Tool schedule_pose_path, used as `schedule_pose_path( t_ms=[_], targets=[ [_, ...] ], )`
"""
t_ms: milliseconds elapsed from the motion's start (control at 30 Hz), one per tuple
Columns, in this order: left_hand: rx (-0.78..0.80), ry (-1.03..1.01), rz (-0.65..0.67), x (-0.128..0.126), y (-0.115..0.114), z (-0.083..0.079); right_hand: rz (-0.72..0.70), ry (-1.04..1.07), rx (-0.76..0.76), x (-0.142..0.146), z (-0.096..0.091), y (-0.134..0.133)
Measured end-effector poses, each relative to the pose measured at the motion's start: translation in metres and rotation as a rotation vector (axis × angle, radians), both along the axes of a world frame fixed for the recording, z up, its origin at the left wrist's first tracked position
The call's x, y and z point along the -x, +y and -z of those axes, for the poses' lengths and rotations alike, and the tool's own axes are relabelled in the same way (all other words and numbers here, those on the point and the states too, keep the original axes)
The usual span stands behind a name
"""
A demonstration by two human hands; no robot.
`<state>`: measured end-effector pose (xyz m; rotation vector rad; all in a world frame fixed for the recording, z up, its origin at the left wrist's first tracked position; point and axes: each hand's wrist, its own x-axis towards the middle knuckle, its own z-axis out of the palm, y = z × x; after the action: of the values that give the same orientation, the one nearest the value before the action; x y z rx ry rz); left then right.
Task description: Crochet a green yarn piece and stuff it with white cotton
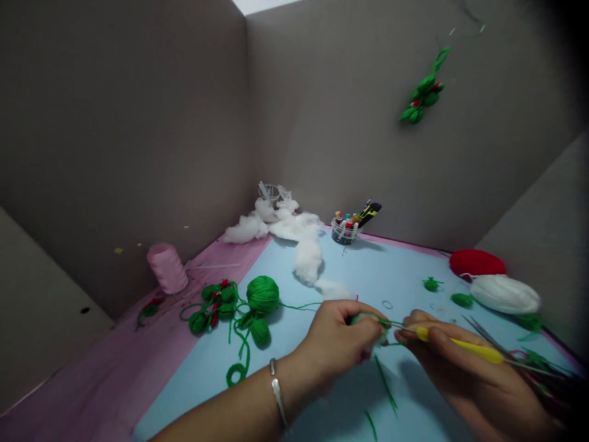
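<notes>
My left hand [345, 337] is closed around a small green crochet piece [368, 317], mostly hidden by the fingers, with a bit of white showing in it. In my right hand [460, 362] is a crochet hook with a yellow handle [473, 349], its metal tip pointing left at the piece. Green yarn runs between the two hands. Another strand leads left from the piece toward a ball of green yarn [262, 294]. Below the hands, loose green yarn ends [385, 387] lie on the blue surface.
Green and red crocheted pieces [216, 304] lie left. White stuffing [307, 258], a pink thread cone [167, 268] and a tub of pens [345, 231] stand farther back. At right are red yarn [477, 263], white yarn [505, 293] and scissors [488, 334]. A green ornament [422, 98] hangs on the wall.
</notes>
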<state>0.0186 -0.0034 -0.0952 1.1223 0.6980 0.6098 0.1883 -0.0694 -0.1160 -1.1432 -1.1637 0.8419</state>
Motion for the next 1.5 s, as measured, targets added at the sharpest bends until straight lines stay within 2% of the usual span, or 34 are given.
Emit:
schedule_pose_path(
  t_ms=[100, 267, 433, 567, 700, 833, 1200, 1333, 1500],
  targets=[
    [0.084, 0.014, 0.074, 0.001, 0.001, -0.001, 0.008, -0.083, -0.027, 0.011, 0.002, -0.001],
    [0.189, -0.072, 0.15, 0.006, 0.007, -0.005, 0.166, -0.43, -0.197, 0.006, 0.008, -0.002],
    [0.321, -0.161, 0.377, 0.012, 0.015, -0.006, 0.046, -0.452, -0.307, -0.005, -0.002, 0.001],
    [0.409, -0.191, 0.492, 0.014, 0.02, -0.004, -0.066, -0.426, -0.324, -0.013, -0.006, 0.002],
    [0.489, -0.238, 0.583, 0.016, 0.023, -0.001, -0.061, -0.453, -0.33, -0.021, -0.008, 0.001],
    [0.541, -0.252, 0.619, 0.018, 0.025, 0.001, -0.073, -0.488, -0.334, -0.023, -0.013, 0.0],
    [0.567, -0.281, 0.714, 0.017, 0.026, 0.004, -0.182, -0.47, -0.303, -0.034, -0.007, -0.001],
    [0.526, -0.275, 0.723, 0.017, 0.026, 0.002, -0.222, -0.291, -0.24, -0.026, -0.003, 0.001],
    [0.447, -0.266, 0.651, 0.017, 0.022, 0.002, -0.287, -0.016, -0.137, -0.006, 0.002, 0.003]
  ],
)
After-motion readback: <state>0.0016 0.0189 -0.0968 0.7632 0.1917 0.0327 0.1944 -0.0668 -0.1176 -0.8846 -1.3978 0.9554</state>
